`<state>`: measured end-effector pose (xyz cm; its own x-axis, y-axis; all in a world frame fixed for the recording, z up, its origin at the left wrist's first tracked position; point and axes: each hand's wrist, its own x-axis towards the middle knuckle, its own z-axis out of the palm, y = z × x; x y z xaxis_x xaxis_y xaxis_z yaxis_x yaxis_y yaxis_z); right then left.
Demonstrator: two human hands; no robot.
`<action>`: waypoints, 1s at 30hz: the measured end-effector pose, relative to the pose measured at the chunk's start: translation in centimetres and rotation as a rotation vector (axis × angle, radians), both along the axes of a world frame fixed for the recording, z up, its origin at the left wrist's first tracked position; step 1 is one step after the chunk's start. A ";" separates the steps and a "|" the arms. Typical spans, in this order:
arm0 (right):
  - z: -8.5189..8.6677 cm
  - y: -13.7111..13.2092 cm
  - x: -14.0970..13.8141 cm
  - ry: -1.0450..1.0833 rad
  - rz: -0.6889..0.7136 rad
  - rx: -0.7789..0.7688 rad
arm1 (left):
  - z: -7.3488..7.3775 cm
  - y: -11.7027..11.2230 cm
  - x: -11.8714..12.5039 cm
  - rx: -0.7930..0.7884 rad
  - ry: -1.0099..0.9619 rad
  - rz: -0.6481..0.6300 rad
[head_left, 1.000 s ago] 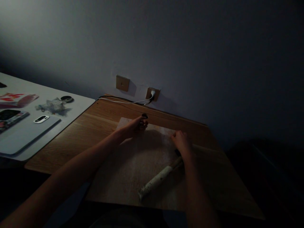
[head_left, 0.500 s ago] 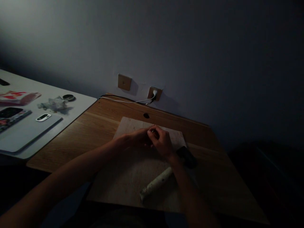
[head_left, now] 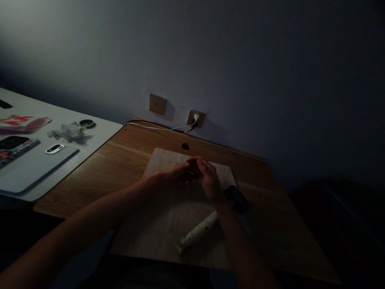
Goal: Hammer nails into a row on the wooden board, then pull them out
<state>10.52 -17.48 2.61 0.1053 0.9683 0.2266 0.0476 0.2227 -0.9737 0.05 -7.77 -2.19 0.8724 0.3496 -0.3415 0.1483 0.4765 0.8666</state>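
Observation:
My left hand (head_left: 179, 172) and my right hand (head_left: 208, 174) meet above a pale wooden board (head_left: 144, 228). Left fingers are curled closed, with a thin bright glint by them; what they hold is too dark and small to name. Cupped close against the left fingertips, the right hand has its thumb raised and a gap below it; nothing shows clearly in its grasp. Beneath my right forearm lies a mallet with a black head (head_left: 236, 198) and a pale, worn handle (head_left: 198, 231), partly covered by the wrist.
The board rests on a wooden desk (head_left: 99, 170) against the wall. A white table (head_left: 105, 128) at left carries a grey laptop-like slab (head_left: 33, 170), a small white device (head_left: 55, 149), crumpled plastic (head_left: 70, 132) and a round lid (head_left: 87, 123). Cables run to a wall socket (head_left: 197, 118).
My right hand has loosened from a pinch into a cupped shape, its thumb lifted off. The left fingers have turned slightly, and a thin glint now shows. The mallet has not moved.

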 end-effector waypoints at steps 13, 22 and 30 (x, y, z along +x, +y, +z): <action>0.2 0.5 1.9 0.024 -0.421 0.241 | 0.4 -2.1 -0.9 1.515 -0.146 -0.092; 2.1 -2.2 4.0 -0.098 -0.480 0.176 | 1.1 -2.8 -2.5 1.765 -0.191 -0.276; -0.1 -13.3 6.5 -0.548 -0.656 0.014 | 3.3 -6.3 -8.8 1.714 -0.018 -0.173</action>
<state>17.04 -30.75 2.50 0.5156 0.7461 0.4213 0.6349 -0.0025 -0.7726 -8.71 -14.04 1.06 0.9356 0.1853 0.3005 0.0794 -0.9398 0.3325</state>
